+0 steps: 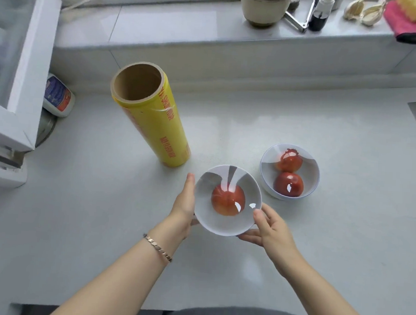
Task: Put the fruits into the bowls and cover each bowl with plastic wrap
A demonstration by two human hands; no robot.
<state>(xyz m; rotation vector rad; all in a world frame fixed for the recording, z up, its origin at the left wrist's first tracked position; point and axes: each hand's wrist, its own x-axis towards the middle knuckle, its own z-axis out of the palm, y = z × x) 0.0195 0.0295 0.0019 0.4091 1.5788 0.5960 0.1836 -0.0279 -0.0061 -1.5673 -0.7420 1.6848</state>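
— Where's the wrapped bowl (pixel 224 228)?
— Near side of the bench (pixel 314 130), one red fruit (pixel 228 201) inside. Left hand (pixel 185 206) cups its left side; right hand (pixel 272 232) grips the right rim, thumb on top.
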